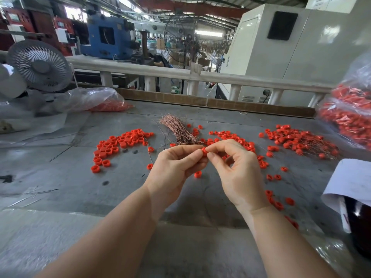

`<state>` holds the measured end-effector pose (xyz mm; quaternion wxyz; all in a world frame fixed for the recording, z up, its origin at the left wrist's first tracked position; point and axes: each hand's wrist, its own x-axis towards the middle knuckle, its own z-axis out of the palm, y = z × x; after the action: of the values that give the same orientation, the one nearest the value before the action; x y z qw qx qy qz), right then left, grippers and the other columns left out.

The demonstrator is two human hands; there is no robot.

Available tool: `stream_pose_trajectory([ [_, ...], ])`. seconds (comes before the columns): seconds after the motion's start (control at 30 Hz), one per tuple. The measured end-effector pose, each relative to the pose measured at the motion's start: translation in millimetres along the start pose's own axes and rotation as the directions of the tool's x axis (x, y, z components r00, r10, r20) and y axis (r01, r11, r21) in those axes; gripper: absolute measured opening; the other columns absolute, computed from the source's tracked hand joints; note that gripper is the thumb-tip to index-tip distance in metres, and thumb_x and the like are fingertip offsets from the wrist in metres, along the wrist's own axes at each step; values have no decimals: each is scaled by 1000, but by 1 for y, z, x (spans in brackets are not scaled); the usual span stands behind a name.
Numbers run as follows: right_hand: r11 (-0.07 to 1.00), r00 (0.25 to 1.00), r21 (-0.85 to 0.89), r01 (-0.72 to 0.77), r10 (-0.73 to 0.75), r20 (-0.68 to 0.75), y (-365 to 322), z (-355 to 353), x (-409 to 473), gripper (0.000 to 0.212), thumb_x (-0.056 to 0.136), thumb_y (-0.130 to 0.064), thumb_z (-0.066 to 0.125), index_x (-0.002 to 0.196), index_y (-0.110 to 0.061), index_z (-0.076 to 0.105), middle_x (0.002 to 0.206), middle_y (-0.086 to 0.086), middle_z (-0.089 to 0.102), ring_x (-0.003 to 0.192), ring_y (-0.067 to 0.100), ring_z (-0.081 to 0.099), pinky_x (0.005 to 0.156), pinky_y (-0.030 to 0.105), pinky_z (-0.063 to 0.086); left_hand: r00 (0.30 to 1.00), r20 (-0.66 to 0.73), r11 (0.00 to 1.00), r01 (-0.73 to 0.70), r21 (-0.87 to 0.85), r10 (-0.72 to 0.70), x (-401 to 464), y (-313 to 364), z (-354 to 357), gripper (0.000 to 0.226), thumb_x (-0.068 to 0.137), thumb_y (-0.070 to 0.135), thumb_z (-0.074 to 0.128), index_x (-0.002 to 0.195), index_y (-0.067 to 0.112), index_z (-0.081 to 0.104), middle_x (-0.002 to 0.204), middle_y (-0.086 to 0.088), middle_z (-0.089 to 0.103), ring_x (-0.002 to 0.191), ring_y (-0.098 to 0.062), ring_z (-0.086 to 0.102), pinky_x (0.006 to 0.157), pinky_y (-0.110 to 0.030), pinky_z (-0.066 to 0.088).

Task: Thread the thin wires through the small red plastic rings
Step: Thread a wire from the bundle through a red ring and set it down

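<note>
Right now your left hand and right hand meet above the counter, both pinching one small red ring between thumb and forefinger tips. That held ring sits just in front of the copper wire bundle, which serves as your landmark. Whether a wire already runs through the ring is too fine to tell, and so is which way its hole faces.

No writing, brand or label can be read anywhere; the white paper far right of the bundle and nearer to you shows no legible print.

The bundle lies flat on the counter with its long axis running from its frayed far end, up and left, toward your hands, down and right. Left of the bundle lies a loose cluster of plain rings. Right of it, scattered rings trail toward a heap of rings with thin wires sticking out. Farther right of the bundle, a clear plastic bag holds more wired rings. Beyond and left of the bundle another clear bag holds red rings, with a grey desk fan behind it.
</note>
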<state>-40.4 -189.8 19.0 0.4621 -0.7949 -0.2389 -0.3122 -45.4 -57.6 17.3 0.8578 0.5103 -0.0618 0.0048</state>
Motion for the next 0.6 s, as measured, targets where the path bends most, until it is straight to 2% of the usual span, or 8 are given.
stream_pose_trajectory([
  [0.17, 1000, 1000, 14, -22, 22, -5, -1, 0, 0, 10, 81, 1, 65, 81, -8, 69, 80, -4, 64, 78, 3, 57, 67, 7, 40, 998, 11, 996, 55, -63, -55, 0, 1, 1, 14, 83, -4, 54, 83, 1, 67, 68, -7, 70, 60, -9, 66, 59, -15, 54],
  [0.47, 997, 1000, -66, 29, -29, 7, -4, 0, -1, 7, 82, 0, 64, 79, -5, 68, 78, -3, 61, 72, 2, 52, 69, 14, 41, 998, -11, 997, 63, -50, -64, 0, 0, 1, 13, 84, -5, 53, 87, -3, 65, 66, -7, 69, 59, -8, 65, 59, -14, 54],
  [0.6, 988, 996, -131, 83, -80, 28, -5, -1, -1, 6, 82, 1, 63, 79, -2, 68, 79, 2, 62, 76, 13, 56, 71, 21, 44, 997, -23, 997, 72, -42, -73, -1, -1, 1, 12, 84, -5, 53, 86, -3, 65, 65, -7, 69, 58, -8, 65, 58, -14, 53],
])
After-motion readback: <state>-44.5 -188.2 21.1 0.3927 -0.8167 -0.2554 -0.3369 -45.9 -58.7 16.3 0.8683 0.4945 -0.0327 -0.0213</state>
